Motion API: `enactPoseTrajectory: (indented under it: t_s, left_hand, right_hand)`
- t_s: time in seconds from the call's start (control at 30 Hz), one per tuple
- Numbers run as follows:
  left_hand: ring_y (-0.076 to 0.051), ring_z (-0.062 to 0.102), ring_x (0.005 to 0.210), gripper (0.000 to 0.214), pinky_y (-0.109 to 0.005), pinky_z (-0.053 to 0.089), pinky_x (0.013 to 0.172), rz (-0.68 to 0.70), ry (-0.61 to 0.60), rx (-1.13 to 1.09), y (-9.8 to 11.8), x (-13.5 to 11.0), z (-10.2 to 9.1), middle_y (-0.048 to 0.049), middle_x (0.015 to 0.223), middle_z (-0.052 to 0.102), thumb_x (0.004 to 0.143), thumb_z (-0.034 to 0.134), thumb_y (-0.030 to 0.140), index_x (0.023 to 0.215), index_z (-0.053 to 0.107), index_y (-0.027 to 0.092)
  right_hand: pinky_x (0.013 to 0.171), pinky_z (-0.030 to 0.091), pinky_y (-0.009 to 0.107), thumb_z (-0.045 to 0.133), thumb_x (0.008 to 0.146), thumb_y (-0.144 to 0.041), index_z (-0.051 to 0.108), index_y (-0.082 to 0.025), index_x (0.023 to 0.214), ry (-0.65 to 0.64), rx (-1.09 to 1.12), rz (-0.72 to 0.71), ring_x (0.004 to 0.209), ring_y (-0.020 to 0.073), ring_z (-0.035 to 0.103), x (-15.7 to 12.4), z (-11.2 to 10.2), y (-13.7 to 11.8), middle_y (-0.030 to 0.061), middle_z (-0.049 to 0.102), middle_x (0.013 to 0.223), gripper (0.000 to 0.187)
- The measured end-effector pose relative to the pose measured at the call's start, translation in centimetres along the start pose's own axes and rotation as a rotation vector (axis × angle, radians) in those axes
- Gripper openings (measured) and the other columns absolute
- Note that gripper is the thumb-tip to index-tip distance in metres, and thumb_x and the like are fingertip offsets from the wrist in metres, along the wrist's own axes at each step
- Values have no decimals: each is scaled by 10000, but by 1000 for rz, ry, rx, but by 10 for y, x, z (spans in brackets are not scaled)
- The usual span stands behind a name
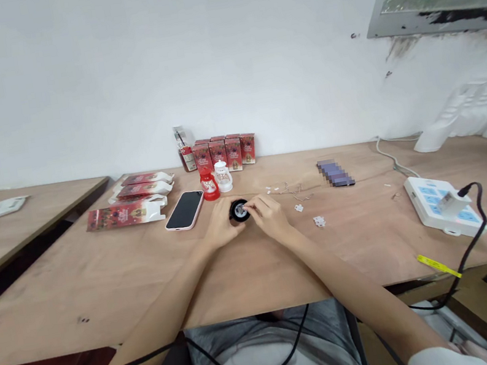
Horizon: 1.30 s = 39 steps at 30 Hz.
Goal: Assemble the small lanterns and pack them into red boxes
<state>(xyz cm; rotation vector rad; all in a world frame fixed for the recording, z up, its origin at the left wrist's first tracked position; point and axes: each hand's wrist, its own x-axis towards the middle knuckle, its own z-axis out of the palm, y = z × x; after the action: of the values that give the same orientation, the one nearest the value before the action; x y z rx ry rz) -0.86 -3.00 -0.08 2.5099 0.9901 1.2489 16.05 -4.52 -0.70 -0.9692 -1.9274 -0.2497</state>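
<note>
My left hand [221, 225] is closed around a small black lantern [233, 211], turned so its round underside with a pale middle faces me. Thumb and fingertips of my right hand [269, 215] are pinched together at that underside; whatever they hold is too small to make out. Just beyond my left hand stand a red mini lantern [209, 186] and a white mini lantern [223, 177], both upright. To the right of my right hand lie thin wire pieces [294, 191], a small white part [299, 207] and a little cluster of white parts [320, 221].
Upright red boxes [234, 154] and a packaged bottle [185, 155] stand by the wall. Flattened red boxes [122, 215] and a phone [186, 210] lie left. Rightward are a pixelated purple item [336, 172], a power strip [430, 210] and a black cable [468, 254].
</note>
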Motion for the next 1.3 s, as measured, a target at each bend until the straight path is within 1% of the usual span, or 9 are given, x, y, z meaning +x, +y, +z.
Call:
enactPoseTrajectory:
  t_s: [0.2,0.47,0.57,0.63,0.77,0.93,1.1,1.2,1.3]
  left_hand:
    - [-266,569,1076,512,-433,448,942,28,-31,2,3,0,0,-101,1138,605,633,579,114,1134,508,185]
    - [-263,577,1063,497,-428,456,935,51,-6,4,2,-1,0,-101,1115,616,628,583,110,1117,526,177]
    - [-260,581,1054,486,-424,465,927,40,5,7,1,-1,0,-108,1117,615,642,601,125,1119,521,170]
    - [-252,588,1037,459,-416,474,913,21,28,9,1,0,0,-112,1105,617,669,615,148,1117,515,165]
    - [-238,600,1024,427,-400,488,897,-20,91,-5,0,0,-2,-109,1104,619,712,630,189,1119,502,176]
    - [-245,588,1066,451,-410,472,934,-81,127,-5,-2,-1,-4,-110,1137,612,715,652,229,1139,506,179]
    - [-251,592,1056,473,-416,471,926,-109,167,17,-5,-2,-4,-120,1129,620,715,671,268,1147,510,164]
    - [-249,597,1047,463,-414,472,918,-94,181,49,-4,-1,-4,-112,1117,627,723,666,277,1147,512,172]
    - [-248,597,1052,461,-409,469,920,-61,177,89,-3,-2,-5,-108,1120,627,727,664,276,1150,512,178]
  right_hand:
    - [756,434,271,411,958,-211,659,-157,838,6,-122,-129,788,166,569,-1,2,2,77,661,820,281]
    - [709,377,282,404,948,-163,649,-156,807,-11,-278,-232,730,159,531,-1,5,3,63,640,783,283]
    - [717,372,294,397,946,-157,658,-144,865,-36,-310,-247,743,164,531,-1,5,2,78,642,819,273]
    - [724,377,307,385,942,-154,660,-127,959,-70,-331,-256,780,175,535,-1,6,0,101,646,879,277]
    - [737,392,339,377,929,-156,601,-89,1173,-140,-385,-247,859,209,533,-2,9,-5,155,629,1051,338]
    - [748,408,351,368,919,-128,528,-114,1287,-215,-406,-194,895,217,535,-3,12,-10,168,585,1198,402]
    - [818,435,358,360,907,-133,519,-83,1297,-186,-354,-205,960,231,547,-4,11,-9,177,575,1229,424]
    - [860,443,364,365,893,-136,536,-73,1275,-172,-290,-200,995,235,551,-4,9,-9,181,572,1229,423]
    - [875,450,374,370,880,-125,538,-84,1270,-164,-238,-163,1011,240,549,-4,7,-11,173,575,1223,427]
